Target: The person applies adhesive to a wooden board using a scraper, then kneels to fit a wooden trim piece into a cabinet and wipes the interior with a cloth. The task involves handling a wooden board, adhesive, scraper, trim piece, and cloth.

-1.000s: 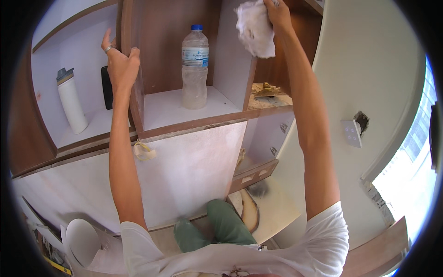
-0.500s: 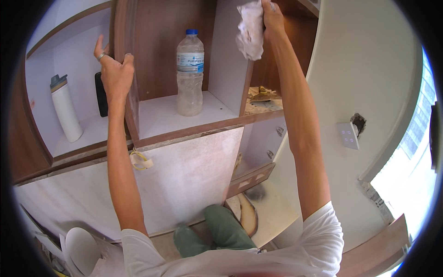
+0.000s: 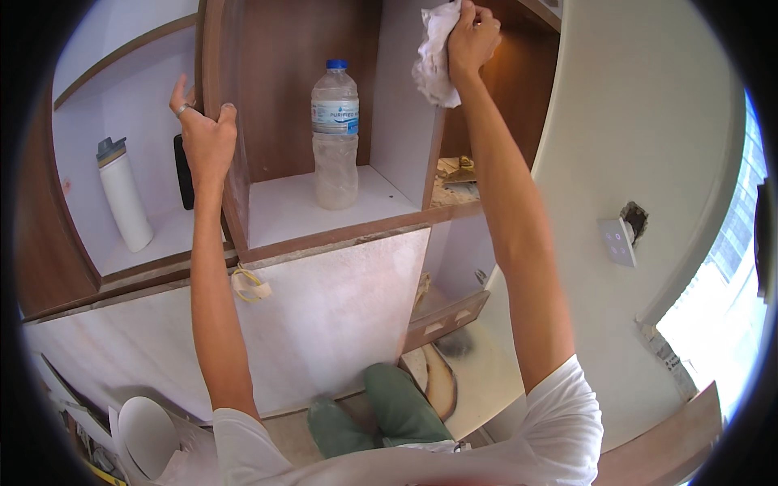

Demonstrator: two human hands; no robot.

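High in front of me, my right hand point(image 3: 474, 39) is closed on a crumpled white cloth point(image 3: 438, 57), which lies against the front edge of a cabinet divider point(image 3: 431, 158). My left hand point(image 3: 207, 136), with a ring on one finger, grips a brown cabinet upright point(image 3: 215, 65); the thumb is on its near face and a finger reaches round the left side. Between my hands a clear plastic water bottle point(image 3: 335, 166) with a blue cap stands on the white shelf point(image 3: 279, 215).
Left of the upright stand a white flask point(image 3: 124, 194) and a black phone-like slab point(image 3: 184, 172). Yellow wire point(image 3: 250, 285) pokes out below the shelf edge. A switch plate point(image 3: 618, 241) hangs loose by a wall hole. Below the cabinet is an open drawer front point(image 3: 444, 320).
My right hand and the cloth have shifted slightly left, and more of the hand shows. The left hand keeps its place on the upright. The whole view has tilted a little.
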